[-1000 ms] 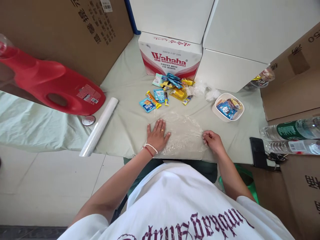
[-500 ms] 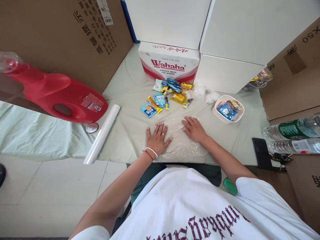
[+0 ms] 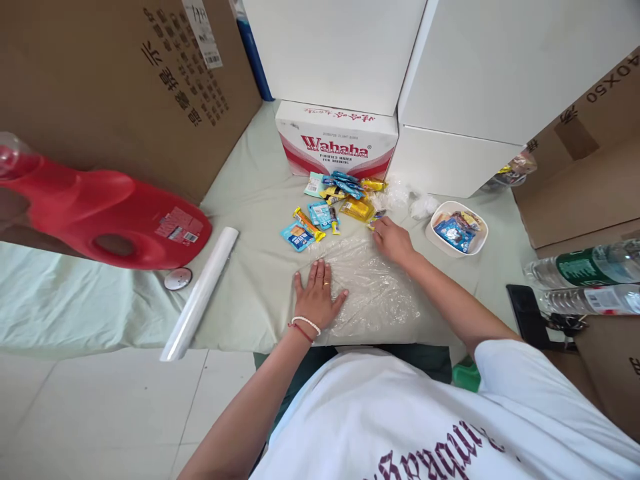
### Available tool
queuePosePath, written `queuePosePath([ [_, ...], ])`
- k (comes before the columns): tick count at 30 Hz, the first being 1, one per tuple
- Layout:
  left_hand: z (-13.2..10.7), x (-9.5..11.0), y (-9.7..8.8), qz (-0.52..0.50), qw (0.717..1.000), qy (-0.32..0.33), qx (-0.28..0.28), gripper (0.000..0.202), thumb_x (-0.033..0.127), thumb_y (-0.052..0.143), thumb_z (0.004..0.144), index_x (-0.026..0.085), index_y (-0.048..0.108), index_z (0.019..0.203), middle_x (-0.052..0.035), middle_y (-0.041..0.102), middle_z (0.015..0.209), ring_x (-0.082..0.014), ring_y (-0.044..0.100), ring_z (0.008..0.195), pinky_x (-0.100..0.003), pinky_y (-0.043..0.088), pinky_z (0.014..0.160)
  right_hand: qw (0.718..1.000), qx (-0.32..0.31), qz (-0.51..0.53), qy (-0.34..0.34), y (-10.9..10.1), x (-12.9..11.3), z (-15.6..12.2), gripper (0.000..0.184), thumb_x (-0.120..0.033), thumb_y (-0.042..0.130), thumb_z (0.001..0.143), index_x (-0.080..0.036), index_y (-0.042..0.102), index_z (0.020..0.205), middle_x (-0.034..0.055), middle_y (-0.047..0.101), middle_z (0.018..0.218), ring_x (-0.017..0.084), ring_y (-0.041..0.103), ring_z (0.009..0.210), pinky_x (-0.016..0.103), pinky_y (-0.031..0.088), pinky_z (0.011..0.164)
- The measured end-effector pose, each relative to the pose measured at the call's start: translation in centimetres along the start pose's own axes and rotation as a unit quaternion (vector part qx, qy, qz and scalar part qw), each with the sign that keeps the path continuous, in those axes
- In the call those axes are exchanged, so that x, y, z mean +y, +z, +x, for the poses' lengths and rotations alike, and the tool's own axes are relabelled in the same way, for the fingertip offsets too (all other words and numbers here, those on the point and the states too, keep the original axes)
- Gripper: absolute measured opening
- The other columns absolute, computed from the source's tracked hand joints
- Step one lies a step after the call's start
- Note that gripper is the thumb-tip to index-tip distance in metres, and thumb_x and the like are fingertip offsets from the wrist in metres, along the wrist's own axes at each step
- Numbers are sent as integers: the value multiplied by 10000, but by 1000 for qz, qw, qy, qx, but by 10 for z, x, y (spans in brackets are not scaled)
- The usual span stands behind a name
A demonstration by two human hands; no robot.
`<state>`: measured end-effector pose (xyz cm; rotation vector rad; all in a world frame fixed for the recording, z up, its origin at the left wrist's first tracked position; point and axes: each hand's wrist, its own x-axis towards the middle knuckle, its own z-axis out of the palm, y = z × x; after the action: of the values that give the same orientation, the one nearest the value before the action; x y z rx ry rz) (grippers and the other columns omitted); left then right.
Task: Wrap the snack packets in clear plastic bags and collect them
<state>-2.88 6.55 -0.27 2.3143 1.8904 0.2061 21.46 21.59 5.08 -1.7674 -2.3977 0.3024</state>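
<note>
The left hand (image 3: 317, 297), its grip open and fingers spread, lay flat at the left edge of a crumpled, clear plastic sheet (image 3: 373, 293) on the pale green, cloth-covered surface (image 3: 250, 287). The bent fingers of the right hand (image 3: 393, 241) met a small yellow-and-dark-blue wrapped packet (image 3: 379, 215) beyond the sheet; whether that grip was closed on it could not be told.

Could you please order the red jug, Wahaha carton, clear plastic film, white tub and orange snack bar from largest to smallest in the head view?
1. Red jug
2. Wahaha carton and clear plastic film: too alike to rank
3. White tub
4. Orange snack bar
</note>
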Motion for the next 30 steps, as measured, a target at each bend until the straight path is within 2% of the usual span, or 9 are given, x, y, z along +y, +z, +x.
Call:
queuePosePath([
  [3,0,-1,0,6,1000,5,0,826,618,369,1014,99,275,1650,-198,230,1720,-384,236,1602,-729,98,1255,998,-12,-58,37,0,-27,42,578,-400,485,1025,-168,429,1552,207,465,1561,314,647,1126,389,538,843],
  [5,0,-1,1,6,1000,6,-1,811,613,354,1021,100,290,1646,-194,233,1719,-373,245,1601,-724,100,1259,994,-30,-88,54,1,-35,65,603,-376,520,1014,-129,410,1553,250,473,1542,325,659,1124,402,536,869],
  [9,0,-2,3,-3,1000,4,4,754,562,325,1042,101,312,1638,-191,263,1711,-352,274,1594,-712,98,1266,994,-51,-78,60,-8,-29,89,425,-264,534,1006,-131,579,1407,232,645,1356,333,676,1134,414,521,938],
  [12,0,-2,4,-11,1000,5,15,733,547,328,1043,117,323,1637,-188,275,1710,-350,280,1592,-705,103,1269,996,-37,20,76,-23,-15,86,396,-256,658,935,-178,672,1323,164,718,1274,316,676,1147,404,512,983],
  [16,0,-1,5,-15,1000,3,20,728,547,329,1043,116,342,1630,-184,270,1712,-345,260,1600,-702,97,1272,967,-7,252,45,-32,-1,46,421,-284,734,862,-169,716,1266,93,749,1205,239,693,1077,372,515,994],
  [19,0,-1,4,-12,1000,1,17,732,551,328,1043,111,343,1628,-178,267,1714,-338,239,1608,-697,93,1276,944,-20,330,-11,-26,-4,-7,444,-313,744,849,-186,712,1274,74,745,1200,209,703,1001,357,545,927],
  [24,0,-2,3,-3,1000,5,3,719,524,349,1037,134,323,1640,-173,257,1717,-346,254,1603,-694,105,1275,966,-63,205,-141,0,-28,-81,463,-212,658,931,-247,647,1392,91,673,1368,231,671,1184,365,526,1003],
  [27,0,-5,3,5,1000,7,-3,704,474,353,1033,133,305,1646,-168,254,1718,-344,258,1602,-697,110,1272,978,-113,116,-133,16,-33,-100,536,-204,645,951,-272,579,1479,101,564,1524,246,670,1215,360,551,972],
  [30,0,-7,2,0,1000,6,-9,678,465,325,1042,161,313,1648,-151,275,1715,-332,266,1601,-672,133,1278,979,-116,109,-126,26,-24,-107,546,-239,636,975,-263,544,1513,108,527,1558,259,642,1272,380,553,996],
])
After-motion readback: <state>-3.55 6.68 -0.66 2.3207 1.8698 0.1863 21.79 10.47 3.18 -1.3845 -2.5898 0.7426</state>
